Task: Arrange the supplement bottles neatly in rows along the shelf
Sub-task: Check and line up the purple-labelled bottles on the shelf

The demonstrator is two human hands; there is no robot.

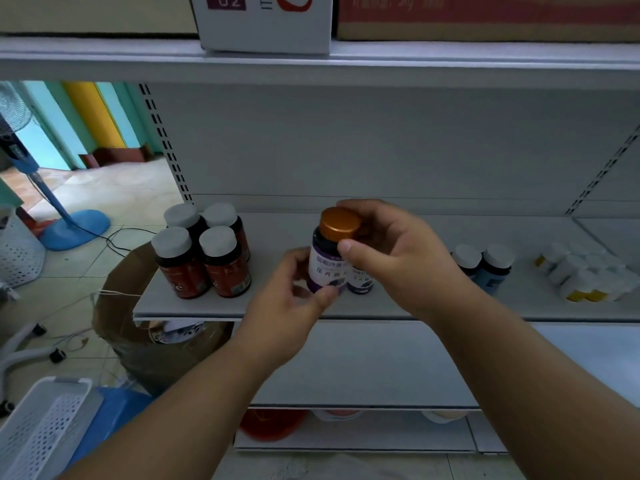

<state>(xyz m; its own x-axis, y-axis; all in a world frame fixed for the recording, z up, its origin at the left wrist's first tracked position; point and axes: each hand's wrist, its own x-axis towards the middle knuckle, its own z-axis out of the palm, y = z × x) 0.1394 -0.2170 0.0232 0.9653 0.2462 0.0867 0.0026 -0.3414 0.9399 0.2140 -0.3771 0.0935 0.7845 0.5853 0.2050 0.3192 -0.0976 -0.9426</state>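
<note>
Your hands: left [298,289] pinches bottle [329,261] base, right [388,251] grips its cap | risk: you set down carelessly, toppling the small bottle [360,280] behind on shelf [194,306]

A purple-labelled, orange-capped bottle [329,258] stands upright mid-shelf [277,306], four red-labelled grey-capped bottles [202,251] clustered to its left.

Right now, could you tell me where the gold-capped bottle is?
Mid-shelf, the gold-capped bottle is held by both hands, between the four red bottles and two blue-labelled bottles.
</note>
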